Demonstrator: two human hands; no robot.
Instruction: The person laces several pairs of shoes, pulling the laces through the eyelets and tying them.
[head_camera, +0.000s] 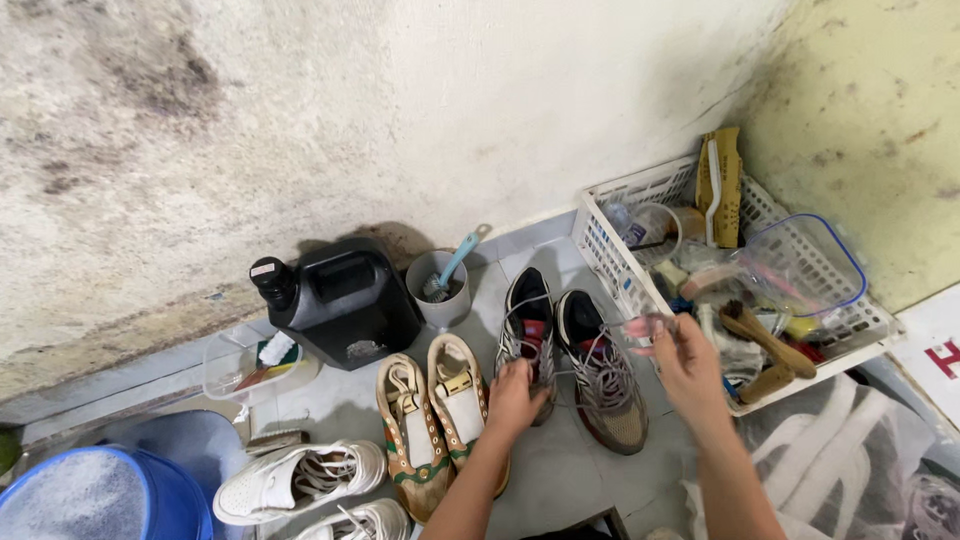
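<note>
- Right now your left hand (515, 396) is curled down over the front of the nearer grey sneaker (528, 335), fingers closed on its lacing.
- Your right hand (686, 362) is lifted off to the side, thumb and fingertips pinched on a pale lace (622, 326) that runs back to the shoes.
- By the look of it, you're working the lace at this pair; the next pull calls for a steady hold from the left hand so the shoe doesn't slide.
- Count: two grey sneakers, the second one (606, 390) lying between your hands.
- Two tan shoes (415, 440) just outside your left hand, two white sneakers (300, 480) further out.
- One black jug (345, 300), one grey cup (438, 290), one white basket (610, 262) beyond your right hand.
</note>
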